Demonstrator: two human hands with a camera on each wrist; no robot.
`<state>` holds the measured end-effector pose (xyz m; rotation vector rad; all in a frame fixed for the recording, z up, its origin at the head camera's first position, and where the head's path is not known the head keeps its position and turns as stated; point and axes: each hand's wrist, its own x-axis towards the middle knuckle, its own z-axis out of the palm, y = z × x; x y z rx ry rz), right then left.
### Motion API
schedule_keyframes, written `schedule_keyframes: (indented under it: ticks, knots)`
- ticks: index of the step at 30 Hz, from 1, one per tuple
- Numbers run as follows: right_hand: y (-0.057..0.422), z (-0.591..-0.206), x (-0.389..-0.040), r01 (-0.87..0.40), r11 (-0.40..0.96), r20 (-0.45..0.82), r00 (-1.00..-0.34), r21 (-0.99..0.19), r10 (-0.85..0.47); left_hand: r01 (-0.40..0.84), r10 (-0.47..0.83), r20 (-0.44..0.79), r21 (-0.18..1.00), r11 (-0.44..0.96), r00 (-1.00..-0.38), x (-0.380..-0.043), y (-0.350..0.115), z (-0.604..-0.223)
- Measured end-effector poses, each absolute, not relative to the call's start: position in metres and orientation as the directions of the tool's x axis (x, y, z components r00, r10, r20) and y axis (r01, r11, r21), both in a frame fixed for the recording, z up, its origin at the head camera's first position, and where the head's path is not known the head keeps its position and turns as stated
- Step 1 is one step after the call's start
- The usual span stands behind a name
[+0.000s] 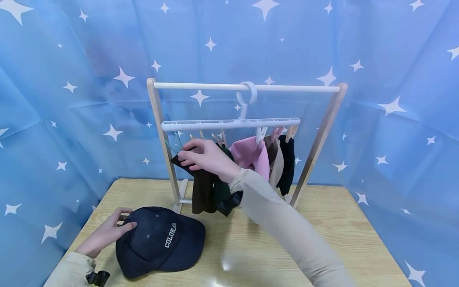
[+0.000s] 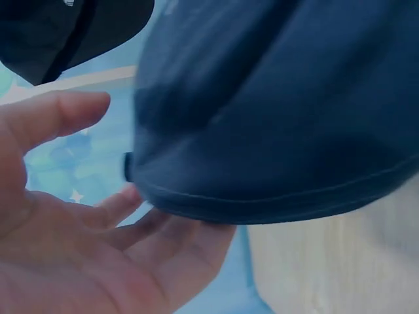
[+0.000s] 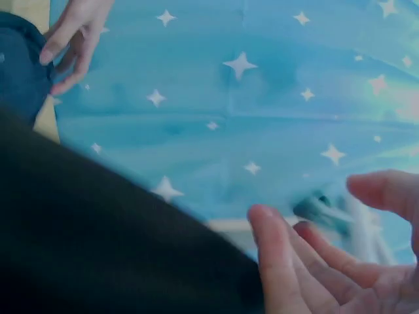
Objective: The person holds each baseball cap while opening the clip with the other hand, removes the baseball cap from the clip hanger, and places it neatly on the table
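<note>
In the head view a dark navy baseball cap (image 1: 147,239) with white lettering lies on the table, its brim to the right. My left hand (image 1: 109,231) is at the back of the cap. The left wrist view shows its fingers (image 2: 190,252) touching the lower rim (image 2: 262,212), while the thumb stands apart. My right hand (image 1: 208,157) reaches to the left end of a white hanger (image 1: 201,125), beside a teal clip (image 3: 321,212) and in front of dark brown cloth (image 1: 202,195). In the right wrist view, its thumb and fingers are spread apart.
The hanger hooks over the white bar of a wooden rack (image 1: 326,131). Beside the brown cloth hangs dark green cloth (image 1: 221,193). Pink (image 1: 251,151), tan (image 1: 276,171) and black cloth (image 1: 287,163) hang from clips on the right. A blue star-patterned curtain (image 1: 229,40) surrounds the table (image 1: 344,227).
</note>
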<state>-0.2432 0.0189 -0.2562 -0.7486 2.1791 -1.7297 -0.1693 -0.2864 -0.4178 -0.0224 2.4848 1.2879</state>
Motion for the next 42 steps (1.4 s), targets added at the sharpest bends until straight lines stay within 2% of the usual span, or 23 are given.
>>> schedule_keyframes:
  ticks: [2, 4, 6, 8, 10, 12, 16, 20, 25, 30, 33, 37, 42]
  knots:
    - [0.029, -0.25, -0.241, -0.327, 0.15, 0.208, -0.829, -0.933, -0.519, -0.166, 0.153, -0.309, 0.795, 0.583, -0.939, -0.169, -0.285, -0.415]
    - [0.038, -0.243, -0.241, -0.485, 0.18, 0.357, -0.805, -0.856, -0.474, -0.167, 0.159, -0.314, 0.794, 0.584, -0.936, -0.169, -0.284, -0.412]
    - [0.046, -0.236, -0.242, -0.64, 0.278, 0.506, -0.75, -0.716, -0.426, -0.17, 0.162, -0.322, 0.789, 0.591, -0.933, -0.169, -0.284, -0.411]
    - [0.051, -0.23, -0.246, -0.731, 0.428, 0.609, -0.681, -0.531, -0.407, -0.173, 0.162, -0.329, 0.783, 0.598, -0.93, -0.169, -0.283, -0.411]
    - [0.055, -0.226, -0.253, -0.752, 0.556, 0.641, -0.629, -0.355, -0.44, -0.168, 0.161, -0.327, 0.776, 0.608, -0.931, -0.169, -0.282, -0.411]
    - [0.059, -0.223, -0.262, -0.737, 0.64, 0.617, -0.612, -0.217, -0.495, -0.161, 0.161, -0.322, 0.774, 0.612, -0.933, -0.17, -0.28, -0.41]
    - [0.067, -0.228, -0.279, -0.739, 0.673, 0.553, -0.575, -0.034, -0.603, -0.145, 0.166, -0.307, 0.774, 0.616, -0.937, -0.168, -0.277, -0.407]
    - [0.073, -0.237, -0.285, -0.771, 0.635, 0.56, -0.505, 0.049, -0.657, -0.074, 0.162, -0.242, 0.741, 0.668, -0.957, -0.163, -0.273, -0.398]
    - [0.073, -0.246, -0.284, -0.784, 0.611, 0.608, -0.435, 0.106, -0.664, 0.078, 0.161, -0.063, 0.668, 0.74, -0.985, -0.16, -0.254, -0.38]
    - [0.073, -0.251, -0.282, -0.773, 0.61, 0.621, -0.395, 0.174, -0.677, 0.22, 0.202, 0.099, 0.614, 0.758, -0.974, -0.164, -0.224, -0.362]
    - [0.075, -0.254, -0.284, -0.776, 0.598, 0.624, -0.368, 0.202, -0.689, 0.284, 0.243, 0.152, 0.618, 0.733, -0.958, -0.171, -0.206, -0.355]
    - [0.079, -0.256, -0.288, -0.795, 0.573, 0.634, -0.341, 0.199, -0.694, 0.328, 0.322, 0.146, 0.7, 0.635, -0.935, -0.183, -0.181, -0.346]
    - [0.086, -0.255, -0.291, -0.805, 0.568, 0.619, -0.359, 0.174, -0.698, 0.242, 0.404, 0.041, 0.853, 0.462, -0.914, -0.199, -0.154, -0.329]
